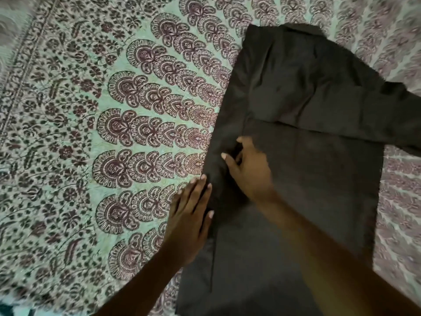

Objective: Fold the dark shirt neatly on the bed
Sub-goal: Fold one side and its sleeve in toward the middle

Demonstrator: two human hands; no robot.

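While left hand (190, 215) touches shirt (307, 99), bedspread (91, 110) beneath

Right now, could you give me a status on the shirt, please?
Left hand flat on dark shirt edge. Right hand pinching its fold. Sleeve spread right.

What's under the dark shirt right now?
The patterned bedspread shows on both sides of the dark shirt and passes beneath it. Anything else under the cloth is covered. The left hand rests at its edge; the right hand pinches a fold.
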